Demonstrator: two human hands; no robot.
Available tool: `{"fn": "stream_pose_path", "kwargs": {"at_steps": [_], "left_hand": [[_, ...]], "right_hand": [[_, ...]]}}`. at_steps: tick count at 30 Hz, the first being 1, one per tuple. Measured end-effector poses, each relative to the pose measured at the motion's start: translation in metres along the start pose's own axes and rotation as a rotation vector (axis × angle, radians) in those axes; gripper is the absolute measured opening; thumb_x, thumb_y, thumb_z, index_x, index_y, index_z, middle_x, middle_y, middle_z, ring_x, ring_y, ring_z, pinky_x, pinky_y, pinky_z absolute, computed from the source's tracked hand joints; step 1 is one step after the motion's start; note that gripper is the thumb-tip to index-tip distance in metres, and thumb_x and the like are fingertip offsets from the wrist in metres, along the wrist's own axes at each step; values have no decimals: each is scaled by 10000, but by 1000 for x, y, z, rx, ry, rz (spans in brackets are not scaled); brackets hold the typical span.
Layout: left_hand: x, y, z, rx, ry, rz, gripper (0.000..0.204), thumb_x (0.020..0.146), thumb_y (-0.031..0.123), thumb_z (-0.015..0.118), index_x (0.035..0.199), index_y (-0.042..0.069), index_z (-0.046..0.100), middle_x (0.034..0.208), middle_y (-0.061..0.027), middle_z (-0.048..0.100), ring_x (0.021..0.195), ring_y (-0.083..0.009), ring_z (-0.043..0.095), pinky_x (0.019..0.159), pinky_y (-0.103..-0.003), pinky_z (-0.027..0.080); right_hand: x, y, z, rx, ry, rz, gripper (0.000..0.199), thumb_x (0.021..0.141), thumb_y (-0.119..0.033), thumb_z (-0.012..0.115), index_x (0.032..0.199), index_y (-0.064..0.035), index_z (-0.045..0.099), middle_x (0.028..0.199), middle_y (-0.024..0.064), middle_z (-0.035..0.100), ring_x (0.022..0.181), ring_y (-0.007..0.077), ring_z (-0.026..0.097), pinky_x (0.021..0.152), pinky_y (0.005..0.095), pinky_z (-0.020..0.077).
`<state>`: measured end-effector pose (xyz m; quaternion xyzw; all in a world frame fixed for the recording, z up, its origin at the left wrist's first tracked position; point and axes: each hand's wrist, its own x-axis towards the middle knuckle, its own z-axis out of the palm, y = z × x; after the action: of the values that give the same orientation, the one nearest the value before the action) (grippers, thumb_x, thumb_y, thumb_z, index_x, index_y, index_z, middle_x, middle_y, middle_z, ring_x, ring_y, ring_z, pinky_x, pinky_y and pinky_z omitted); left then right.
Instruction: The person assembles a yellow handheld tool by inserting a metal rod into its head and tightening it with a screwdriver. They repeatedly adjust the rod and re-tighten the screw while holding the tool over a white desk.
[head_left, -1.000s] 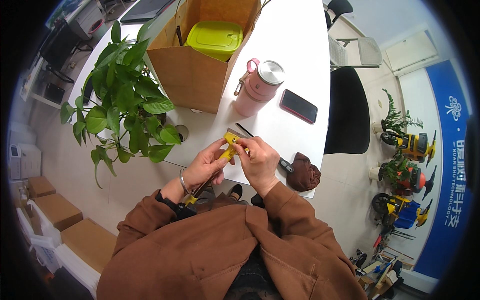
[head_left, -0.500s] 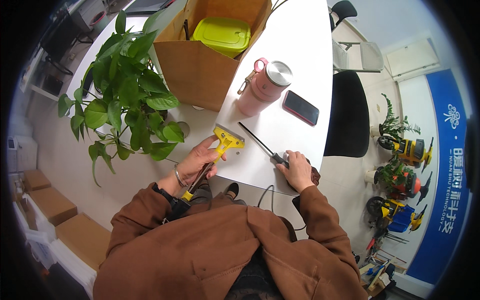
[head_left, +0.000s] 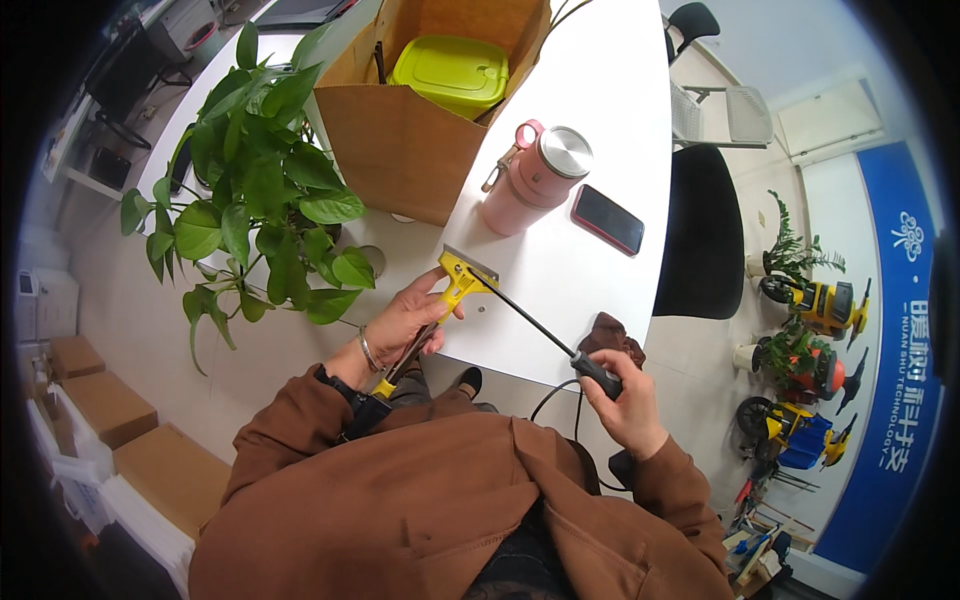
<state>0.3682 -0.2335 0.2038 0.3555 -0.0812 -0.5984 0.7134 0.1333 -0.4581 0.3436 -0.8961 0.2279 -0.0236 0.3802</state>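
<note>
My left hand (head_left: 408, 318) grips a yellow scraper (head_left: 462, 282) by its long handle, with the wide metal-edged head pointing up and away from me. In my right hand (head_left: 630, 408) is a screwdriver (head_left: 597, 375), held by its black handle. Its long dark shaft slants up to the left, and the tip is at the scraper's head; whether it sits in a screw is too small to tell. On the white table (head_left: 510, 345) just below the head lies a small round metal piece (head_left: 481, 309). A crumpled dark brown item (head_left: 612, 336) rests beyond my right hand.
A pink bottle (head_left: 525, 195) and a phone (head_left: 608, 220) stand and lie farther up the table. Behind them is a paper bag (head_left: 395, 150) holding a green lidded box (head_left: 450, 72). A leafy plant (head_left: 270, 200) spreads at left; a black chair (head_left: 700, 235) is at right.
My right hand has picked the screwdriver up off the table and brought its tip to the scraper's head. My left hand still holds the scraper, shifted slightly right.
</note>
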Motion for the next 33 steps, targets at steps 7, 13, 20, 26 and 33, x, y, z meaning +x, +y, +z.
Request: {"fn": "stream_pose_path", "kwargs": {"at_steps": [7,13,20,26,33], "left_hand": [[1,0,8,1,-35,26,602,1014,105,508,1541,201,233,1048,-127,602,508,-121,580,467,-208,510],[-1,0,12,0,-35,26,603,1016,103,498,1544,183,219,1046,-124,603,507,-118,580,460,-206,507],[-4,-2,14,8,-20,17,594,1021,108,490,1544,197,221,1046,-120,602,500,-110,572,457,-199,502],[-5,-4,13,-18,-28,13,594,1021,117,494,1544,204,226,1056,-122,595,508,-109,570,460,-198,503],[-3,-6,8,-34,-53,23,603,1019,133,507,1545,204,220,1055,-115,592,517,-109,568,468,-197,508]], "right_hand": [[-3,-8,2,-172,60,-177,229,801,-75,743,1000,-16,648,811,119,673,611,255,664,539,326,526],[-5,-4,5,-240,94,-240,225,799,-92,748,990,-28,648,817,108,676,612,258,665,532,329,525],[-6,-7,6,-275,85,-246,222,803,-89,744,993,-27,647,814,108,672,624,261,667,548,330,526],[-7,-7,8,-276,99,-265,217,806,-106,744,987,-36,646,813,94,672,609,257,662,532,336,524],[-8,-5,10,-264,95,-248,216,799,-104,747,980,-37,651,811,97,671,612,260,662,536,338,523]]}}
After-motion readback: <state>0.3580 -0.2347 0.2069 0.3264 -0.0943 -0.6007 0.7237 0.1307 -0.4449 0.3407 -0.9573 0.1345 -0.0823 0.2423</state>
